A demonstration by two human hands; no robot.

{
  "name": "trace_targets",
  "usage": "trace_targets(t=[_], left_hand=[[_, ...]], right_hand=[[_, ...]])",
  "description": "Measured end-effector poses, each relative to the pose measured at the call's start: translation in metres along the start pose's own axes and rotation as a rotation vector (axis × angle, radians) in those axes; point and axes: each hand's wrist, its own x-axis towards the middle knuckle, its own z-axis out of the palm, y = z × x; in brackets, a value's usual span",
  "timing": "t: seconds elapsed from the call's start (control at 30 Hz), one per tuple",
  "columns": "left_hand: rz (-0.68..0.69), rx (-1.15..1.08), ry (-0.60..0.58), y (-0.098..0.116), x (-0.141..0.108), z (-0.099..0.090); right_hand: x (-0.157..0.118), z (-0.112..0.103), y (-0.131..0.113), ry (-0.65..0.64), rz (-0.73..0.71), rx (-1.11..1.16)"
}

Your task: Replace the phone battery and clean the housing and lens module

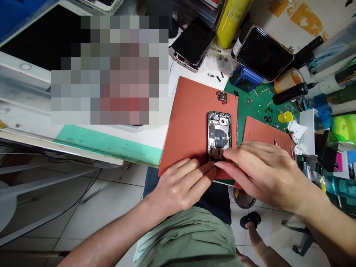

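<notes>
On that reddish-brown rectangular mat [189,115], left hand [182,183] and right hand [264,174] crowd the opened dark-framed phone [219,136], can't tell if either's gripping; a slip might gouge exposed internals [213,132].

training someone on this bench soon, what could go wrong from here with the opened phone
The opened phone lies with its insides bare, so the right hand, fingers at the phone's near end, could scratch or snag something. The small separate part near the far edge of the red mat might get knocked away. Scraps on the green mat beside it could stray into the phone.
</notes>
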Motion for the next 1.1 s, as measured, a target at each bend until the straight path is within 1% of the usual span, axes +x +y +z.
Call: trace_targets(t=[0.1, 0.23, 0.33, 0.4, 0.5, 0.57, 0.63, 0.73, 0.83, 0.9, 1.0, 1.1], left_hand=[[-0.015, 0.014, -0.029, 0.000, 0.000, -0.001], [-0.045, 0.004, -0.061, 0.002, 0.000, -0.002], [-0.069, -0.028, -0.069, 0.004, 0.000, -0.003], [-0.124, -0.073, -0.062, 0.004, 0.000, -0.007], [-0.214, -0.087, -0.053, -0.001, 0.006, -0.017], [-0.229, -0.098, -0.095, -0.008, 0.013, -0.023], [-0.208, -0.142, -0.165, -0.015, 0.020, -0.027], [-0.161, -0.162, -0.256, -0.022, 0.029, -0.027], [-0.149, -0.126, -0.294, -0.024, 0.032, -0.025], [-0.151, -0.099, -0.290, -0.024, 0.032, -0.024], [-0.165, -0.034, -0.270, -0.024, 0.030, -0.023], [-0.196, -0.010, -0.250, -0.023, 0.026, -0.022]], right_hand=[[0.000, 0.000, 0.000, -0.016, 0.012, 0.015], [0.000, -0.001, 0.002, -0.086, 0.042, 0.051], [0.001, 0.000, 0.002, -0.038, 0.054, 0.029], [0.002, 0.001, 0.002, -0.007, 0.046, 0.025], [0.002, 0.000, 0.001, -0.038, 0.051, 0.068], [0.001, -0.001, 0.001, -0.055, 0.065, 0.086], [0.000, 0.000, 0.001, -0.051, 0.077, 0.087], [-0.006, 0.002, 0.001, -0.010, 0.104, 0.077], [-0.015, 0.004, 0.002, 0.071, 0.191, 0.038], [-0.020, 0.005, 0.002, 0.131, 0.247, 0.021], [-0.024, 0.005, 0.003, 0.213, 0.280, 0.052], [-0.027, 0.005, 0.003, 0.261, 0.308, 0.100]])
